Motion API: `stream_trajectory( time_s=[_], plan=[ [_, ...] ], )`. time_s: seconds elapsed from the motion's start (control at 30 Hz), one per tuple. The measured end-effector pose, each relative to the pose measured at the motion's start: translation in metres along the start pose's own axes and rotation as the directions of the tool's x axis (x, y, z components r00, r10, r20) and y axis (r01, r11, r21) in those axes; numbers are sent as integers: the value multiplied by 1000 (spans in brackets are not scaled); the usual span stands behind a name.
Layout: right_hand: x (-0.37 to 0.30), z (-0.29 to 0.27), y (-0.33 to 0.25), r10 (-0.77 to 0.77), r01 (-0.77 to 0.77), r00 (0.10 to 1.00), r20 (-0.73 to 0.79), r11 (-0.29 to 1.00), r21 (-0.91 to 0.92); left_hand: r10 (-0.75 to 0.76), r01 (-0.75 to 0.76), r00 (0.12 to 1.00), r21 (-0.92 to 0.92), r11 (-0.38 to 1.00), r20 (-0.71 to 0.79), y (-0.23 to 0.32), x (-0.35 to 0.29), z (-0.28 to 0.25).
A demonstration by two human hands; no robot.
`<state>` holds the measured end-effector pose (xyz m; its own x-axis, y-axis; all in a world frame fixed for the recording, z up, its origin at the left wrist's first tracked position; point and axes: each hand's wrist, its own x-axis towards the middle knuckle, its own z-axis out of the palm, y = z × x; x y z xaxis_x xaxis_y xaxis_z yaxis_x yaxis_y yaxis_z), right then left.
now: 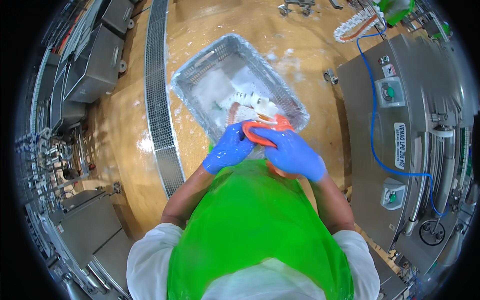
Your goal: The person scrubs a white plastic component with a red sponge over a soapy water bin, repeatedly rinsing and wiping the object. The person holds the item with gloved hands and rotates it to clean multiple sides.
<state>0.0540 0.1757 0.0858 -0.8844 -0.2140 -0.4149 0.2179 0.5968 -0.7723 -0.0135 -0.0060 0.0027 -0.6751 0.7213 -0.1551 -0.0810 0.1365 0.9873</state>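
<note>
Nearest the camera, a bright green plastic apron [255,225] covers the person's front, with white sleeves [150,260] showing at both shoulders. Both bare forearms rise from the lower edge and meet above the apron's top hem.

Left hand [229,149]: blue glove, fingers curled closed around the left end of an orange casing-like strip [265,131]. Right hand [292,152]: blue glove, grip closed over the same orange strip from the right, fingers lying across its upper side. A further fold of the orange material shows below the right hand, against the apron. The two hands are touching or just beside each other; the strip runs between them.

Immediately beyond the hands, a grey perforated plastic crate [200,75] sits tilted in the view, lined with clear plastic film. The orange strip is held at the crate's near rim. Inside the crate, white corrugated tube pieces [252,100] lie close to the hands; whether they are joined to the orange strip cannot be told.

Left of the crate, a metal floor drain grating [157,95] runs along the wet tan floor [125,130]. Right of the person stands a stainless steel machine [400,140] with green buttons and a blue hose [372,145] trailing down its face. Farther left, grey metal bins [97,62] stand in a row.
</note>
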Motion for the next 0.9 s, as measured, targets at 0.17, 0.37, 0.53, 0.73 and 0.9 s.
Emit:
stream_trajectory(
  time_s=[0.17,0.37,0.53,0.73,0.9],
  plan=[
    [5,13,39,-226,227,970,-95,974,5,-70,73,997,73,995,-44,3,-2,-8],
    [13,16,25,-192,202,979,-75,967,158,1,3,999,102,995,-33,7,-1,2],
    [9,21,32,-125,138,986,-111,984,116,-79,93,992,145,985,-96,-2,6,7],
    [-4,31,50,-147,198,971,-186,937,289,-225,219,974,148,964,27,2,11,4],
    [17,25,19,98,-64,993,-63,912,405,-177,179,984,-90,980,27,-7,14,-19]
  ],
)
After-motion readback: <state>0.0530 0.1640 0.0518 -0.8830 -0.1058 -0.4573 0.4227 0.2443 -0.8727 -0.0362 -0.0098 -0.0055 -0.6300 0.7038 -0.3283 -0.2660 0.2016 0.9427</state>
